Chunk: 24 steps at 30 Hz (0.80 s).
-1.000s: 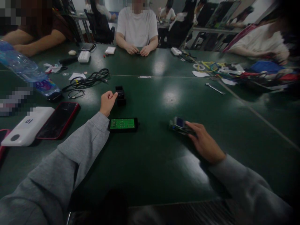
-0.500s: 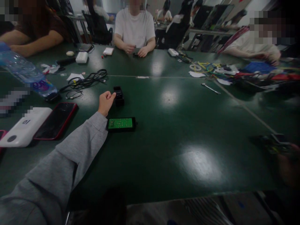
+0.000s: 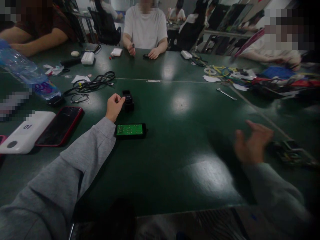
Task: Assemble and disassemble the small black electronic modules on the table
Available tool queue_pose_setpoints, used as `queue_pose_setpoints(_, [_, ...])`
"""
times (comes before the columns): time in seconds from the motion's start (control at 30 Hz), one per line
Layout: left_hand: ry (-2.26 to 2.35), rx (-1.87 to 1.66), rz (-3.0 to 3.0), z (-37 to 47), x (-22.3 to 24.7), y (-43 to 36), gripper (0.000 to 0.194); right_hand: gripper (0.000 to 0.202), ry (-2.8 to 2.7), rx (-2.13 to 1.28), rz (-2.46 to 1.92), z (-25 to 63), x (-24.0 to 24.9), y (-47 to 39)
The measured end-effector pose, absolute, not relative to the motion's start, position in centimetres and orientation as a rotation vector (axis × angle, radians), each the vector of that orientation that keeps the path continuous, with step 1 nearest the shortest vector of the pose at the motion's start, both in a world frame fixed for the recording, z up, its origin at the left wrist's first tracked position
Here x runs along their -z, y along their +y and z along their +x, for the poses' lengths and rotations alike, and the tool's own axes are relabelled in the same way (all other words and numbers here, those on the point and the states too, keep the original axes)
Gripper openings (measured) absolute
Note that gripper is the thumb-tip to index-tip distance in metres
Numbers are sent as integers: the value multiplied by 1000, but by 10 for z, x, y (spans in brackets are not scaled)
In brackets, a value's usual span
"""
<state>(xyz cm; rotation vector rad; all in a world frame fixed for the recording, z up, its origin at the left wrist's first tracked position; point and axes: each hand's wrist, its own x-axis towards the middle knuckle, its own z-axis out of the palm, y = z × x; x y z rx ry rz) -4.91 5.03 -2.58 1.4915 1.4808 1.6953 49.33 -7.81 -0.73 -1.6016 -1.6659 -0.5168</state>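
Green is the top of our big table [image 3: 165, 173], and a small gadget [image 3: 291, 155] with a screen now lies far over on its right side, looking blurry. A second ago our right hand [image 3: 253, 143] had that gadget nearer the middle. Now the hand is empty, its fingers spread, up in the air just left of it. So we think the gadget has been put aside and that hand is free. Our left hand [image 3: 114, 107] has hardly moved. It is curled up, its thumb at the left edge of a black block [image 3: 129, 101]; we cannot tell if it pinches the block or just rests there. Nearer to us, the black case with a green board [image 3: 130, 130] lies flat beside our grey sleeve [image 3: 96, 145], and no fingers hold it.
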Motion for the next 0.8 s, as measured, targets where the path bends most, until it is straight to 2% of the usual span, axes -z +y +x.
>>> queue_pose_setpoints(0.13, [1482, -1676, 1471, -48, 23, 50, 34, 53, -1925, 304, -1370, 354, 12, -28])
queue_pose_setpoints(0.23, [1508, -1653, 1462, -46, 19, 47, 35, 46, -2179, 146, -1152, 250, 4, -2])
queue_pose_setpoints(0.33, [1507, -1627, 1469, -43, 15, 44, 36, 45, -2462, 116, -961, 190, 1, 14])
queue_pose_setpoints(0.47, [1456, -1591, 1473, -41, 13, 42, 36, 45, -2434, 68, -950, 176, 4, 26])
queue_pose_setpoints(0.67, [1415, -1574, 1487, -41, 16, 43, 36, 57, -2248, -94, -995, 184, 7, 34])
queue_pose_setpoints(0.8, [1390, -1585, 1494, -42, 17, 43, 36, 42, -2386, -123, -934, 186, 2, 20])
